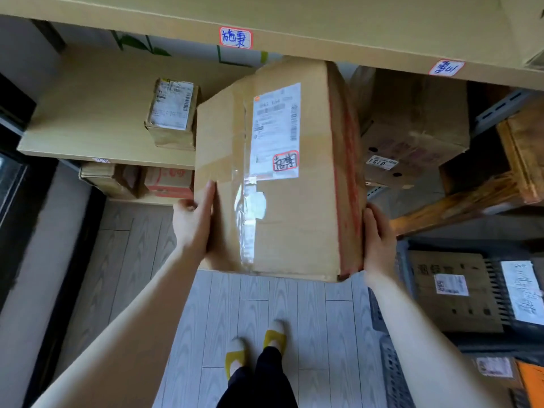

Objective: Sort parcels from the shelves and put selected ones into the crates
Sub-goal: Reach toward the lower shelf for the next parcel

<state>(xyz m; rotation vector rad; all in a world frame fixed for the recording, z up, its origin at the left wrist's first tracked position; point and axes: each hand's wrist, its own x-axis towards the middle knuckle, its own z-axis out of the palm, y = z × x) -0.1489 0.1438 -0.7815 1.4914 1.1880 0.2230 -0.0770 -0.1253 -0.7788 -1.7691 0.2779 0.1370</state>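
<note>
Both hands clamped on the big taped parcel, left hand and right hand on opposite sides, held up over the floor. Behind: shelf with small parcel. Crate at right.

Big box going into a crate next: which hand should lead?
Probably the right hand. The crate sits low on the right, below that hand. Both hands grip the box, the left hand on the far side, so it should follow and steady.
</note>
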